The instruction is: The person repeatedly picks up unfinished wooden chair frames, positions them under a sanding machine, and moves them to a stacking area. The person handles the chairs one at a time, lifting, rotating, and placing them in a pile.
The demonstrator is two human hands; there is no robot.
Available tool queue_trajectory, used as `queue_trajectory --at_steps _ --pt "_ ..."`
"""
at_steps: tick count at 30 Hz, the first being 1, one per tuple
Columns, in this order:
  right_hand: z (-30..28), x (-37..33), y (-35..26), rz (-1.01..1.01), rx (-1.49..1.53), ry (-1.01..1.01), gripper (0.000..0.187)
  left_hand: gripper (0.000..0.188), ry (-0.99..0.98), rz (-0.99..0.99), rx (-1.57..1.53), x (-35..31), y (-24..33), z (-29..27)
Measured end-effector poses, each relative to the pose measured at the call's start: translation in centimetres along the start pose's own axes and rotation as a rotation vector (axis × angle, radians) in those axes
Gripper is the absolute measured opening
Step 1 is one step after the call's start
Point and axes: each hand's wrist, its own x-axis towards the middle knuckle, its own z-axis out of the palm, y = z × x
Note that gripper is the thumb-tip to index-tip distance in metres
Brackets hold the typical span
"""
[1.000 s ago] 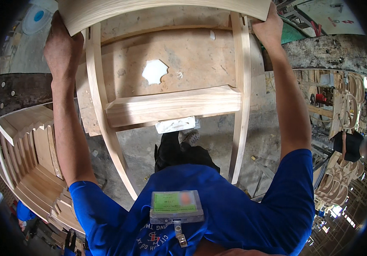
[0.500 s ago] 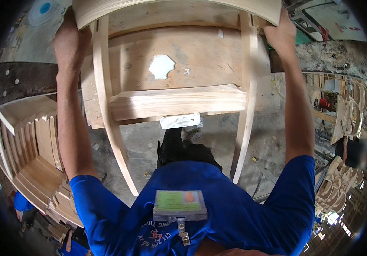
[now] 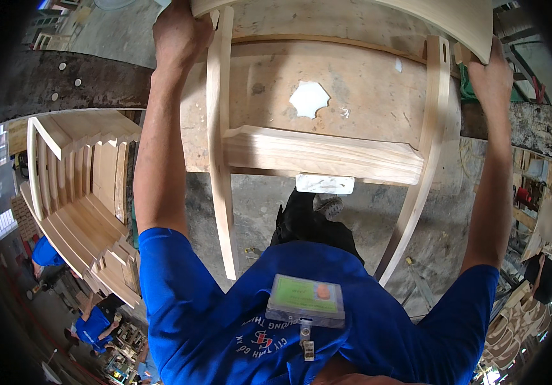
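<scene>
A pale wooden chair back frame (image 3: 321, 154) lies between my arms over a worn plywood board. It has a curved top rail (image 3: 446, 20), a straight lower rail and two long legs that point back toward my body. My left hand (image 3: 183, 38) is closed round the left end of the frame by the top rail, fingers partly hidden. At the opposite end my right hand (image 3: 491, 76) grips beneath the top rail, its fingertips out of sight behind the wood. A white star-edged patch (image 3: 309, 100) shows on the plywood board (image 3: 263, 83) inside the frame.
A white block (image 3: 325, 184) sits at the board's near edge. Stacked curved wooden parts (image 3: 80, 212) stand to my left. Dark beams (image 3: 90, 80) run out at both sides. Co-workers in blue (image 3: 93, 327) are at lower left; more chair parts (image 3: 513, 327) lie at right.
The view has swung left, so the frame, board and my arms appear further right. The frame sits slightly tilted in the picture. Both hands keep their hold on it.
</scene>
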Motion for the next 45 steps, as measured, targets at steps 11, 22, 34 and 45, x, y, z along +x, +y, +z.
queue_trajectory --at_steps 11,22,34,45 --pt "2.4 0.2 1.1 -0.130 -0.054 0.020 0.051 0.052 0.197 0.047 0.088 -1.7 -3.6 3.4" --pt "1.7 -0.9 -1.1 0.041 0.048 -0.037 0.046 0.049 0.094 0.000 0.036 -1.9 -1.2 2.7" --pt "2.0 -1.6 0.1 -0.078 0.084 -0.105 0.050 0.051 0.122 0.030 0.066 -2.6 -1.6 2.3" --pt "3.0 -1.7 0.6 -0.045 0.157 -0.096 0.050 0.055 0.112 0.004 0.056 -1.9 -1.4 2.7"
